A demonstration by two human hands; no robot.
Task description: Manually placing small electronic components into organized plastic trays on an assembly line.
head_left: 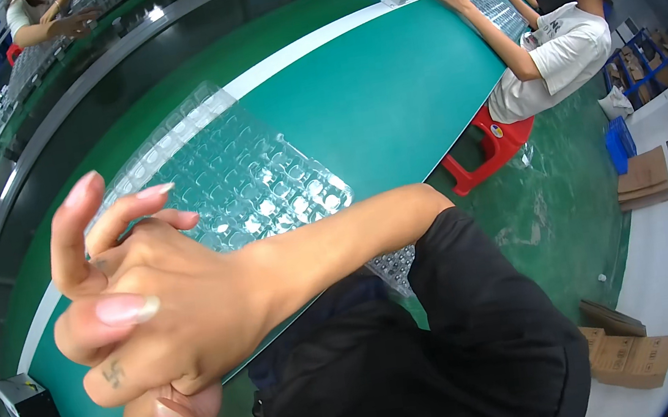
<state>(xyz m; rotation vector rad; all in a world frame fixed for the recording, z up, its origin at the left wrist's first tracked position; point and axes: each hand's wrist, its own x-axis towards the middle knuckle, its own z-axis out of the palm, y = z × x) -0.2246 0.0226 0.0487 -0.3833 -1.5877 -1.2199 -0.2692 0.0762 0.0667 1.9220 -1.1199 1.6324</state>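
Note:
My hands are clasped together above the left part of the table, close to the camera. My right hand (192, 292) reaches in from the right with its back showing, wrapped round my left hand (72, 258). Bent fingertips with long nails stick up, and a thumb lies across the clasp. Because the fingers overlap, I cannot tell exactly which belong to which hand. Neither hand shows a separate object in it. Just beyond them lies a clear plastic moulded tray (238, 166) with rows of shiny pockets, partly hidden by my right hand and forearm.
The green table (369, 93) curves away to the right, where a person (568, 48) sits on a red stool (491, 144) handling another clear tray (498, 6). A dark box (34, 413) stands at lower left. Cardboard boxes (637, 358) sit by the right wall.

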